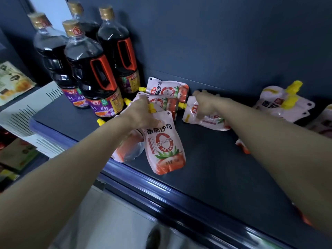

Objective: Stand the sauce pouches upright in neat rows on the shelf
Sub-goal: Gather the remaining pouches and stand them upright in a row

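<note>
The job is barely begun; no pouch on the shelf (206,169) stands in a row yet. The left hand (142,112) has its fingers curled round the top of the front pouch (166,142), just by its yellow spout, and holds it label-forward near the shelf's front lip; whether its base bears on the shelf I cannot tell. The right hand (206,103), somewhat blurred, seems to grip the upper end of a flat pouch (204,119) lying mid-shelf with its spout pointing left. Behind the left hand two back pouches (167,88) lie on their sides, spouts toward the soy sauce bottles (95,74) just beside them; a fallen pouch (125,150) lies beneath the left wrist at the front edge. Well to the right a heap of pouches (282,103) is tumbled at the back; a half-hidden pouch (242,147) shows an orange corner under the right forearm. By my reckoning nearly all remains: raise each one, set it on its base, then line them up — the soft pouches will likely slump unless they are leaned together.
</note>
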Tool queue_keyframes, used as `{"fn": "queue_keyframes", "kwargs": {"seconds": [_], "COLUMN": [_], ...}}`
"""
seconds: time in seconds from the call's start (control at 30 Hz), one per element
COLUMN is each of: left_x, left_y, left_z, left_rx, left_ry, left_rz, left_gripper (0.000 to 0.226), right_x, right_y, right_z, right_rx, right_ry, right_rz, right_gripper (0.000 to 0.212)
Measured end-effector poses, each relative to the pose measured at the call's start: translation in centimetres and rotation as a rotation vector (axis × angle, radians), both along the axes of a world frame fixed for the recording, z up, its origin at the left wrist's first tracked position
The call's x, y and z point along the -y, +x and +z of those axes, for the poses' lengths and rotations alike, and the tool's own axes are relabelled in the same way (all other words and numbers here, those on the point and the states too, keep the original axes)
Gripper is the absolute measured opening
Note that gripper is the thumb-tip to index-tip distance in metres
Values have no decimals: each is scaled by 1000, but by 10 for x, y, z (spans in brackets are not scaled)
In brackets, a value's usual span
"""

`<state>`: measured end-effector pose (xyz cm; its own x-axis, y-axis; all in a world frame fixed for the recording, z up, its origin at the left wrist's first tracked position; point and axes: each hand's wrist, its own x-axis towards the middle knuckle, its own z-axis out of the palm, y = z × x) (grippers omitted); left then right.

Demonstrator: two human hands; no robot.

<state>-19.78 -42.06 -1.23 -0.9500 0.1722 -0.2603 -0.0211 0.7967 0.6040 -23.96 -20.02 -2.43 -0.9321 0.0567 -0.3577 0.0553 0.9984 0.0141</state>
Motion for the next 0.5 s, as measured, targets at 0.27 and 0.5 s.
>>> {"fn": "queue_keyframes", "kwargs": {"seconds": [0.27, 0.5], "left_x": [-8, -28], "left_y": [-1, 11], "left_z": [23, 51], "left_rx": [13, -154], "left_ry": [88, 59], "left_rz": [-105, -233], "left_gripper": [36, 30], "right_x": [4, -1], "right_y": [8, 48], "right_z": [28, 72], "right_rx": [-250, -456], "right_ry": [-225, -269], "right_rz": [-166, -211], "right_gripper": [34, 16]}}
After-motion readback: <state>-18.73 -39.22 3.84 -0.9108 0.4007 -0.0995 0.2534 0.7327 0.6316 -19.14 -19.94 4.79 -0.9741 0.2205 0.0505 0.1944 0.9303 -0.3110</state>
